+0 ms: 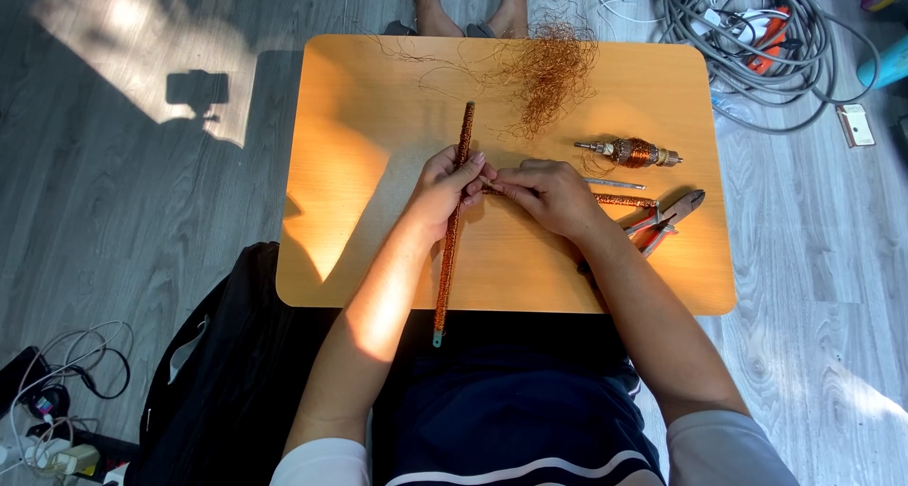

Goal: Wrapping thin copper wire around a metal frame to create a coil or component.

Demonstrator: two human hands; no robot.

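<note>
My left hand (445, 185) grips a long rod wound with copper wire (446, 259), which stands nearly upright across the small wooden table (378, 98). My right hand (549, 195) pinches a second, shorter copper-wound rod (624, 200) that lies crosswise, its left end meeting the long rod between my fingers. Both hands touch at the crossing point.
A tangle of loose copper wire (549, 70) lies at the table's far side. A motor armature with copper windings (632, 152), a thin metal pin (615, 183) and red-handled pliers (667, 219) lie to the right. Grey cables (757, 32) coil on the floor; another person's feet (468, 8) show beyond the table.
</note>
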